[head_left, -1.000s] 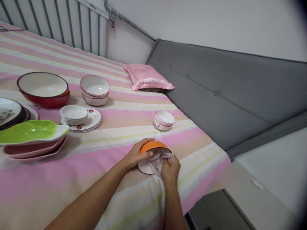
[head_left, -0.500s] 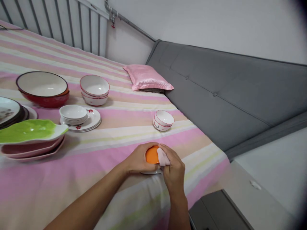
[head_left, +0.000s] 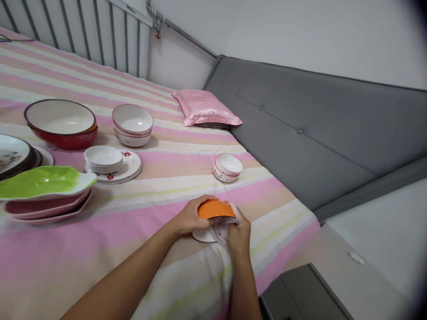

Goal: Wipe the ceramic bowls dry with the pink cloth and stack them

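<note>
An orange bowl [head_left: 215, 209] is tipped on its side near the front of the bed, its outer wall facing up. My left hand [head_left: 191, 218] grips it at the left, thumb along the near rim. A pale pink cloth [head_left: 220, 232] is bunched in my right hand [head_left: 240, 229], which presses it against the bowl's right rim and mouth. Beneath the bowl a white dish [head_left: 203, 235] with a dark rim partly shows on the bedspread; the rest is hidden. Just beyond my hands stand two small red-rimmed white bowls [head_left: 228, 168], nested.
Stacked dishes stand to the left on the striped bedspread [head_left: 167, 195]: a green leaf-shaped dish [head_left: 46, 180], small white bowls [head_left: 103, 156], larger bowls [head_left: 132, 120], red bowls [head_left: 63, 124]. A pink pillow [head_left: 207, 108] lies by the grey headboard [head_left: 300, 120]. The bed edge drops at right.
The orange bowl has turned so its mouth tilts toward me. My right hand and the cloth have moved from its outer face to the rim and mouth, showing more cloth.
</note>
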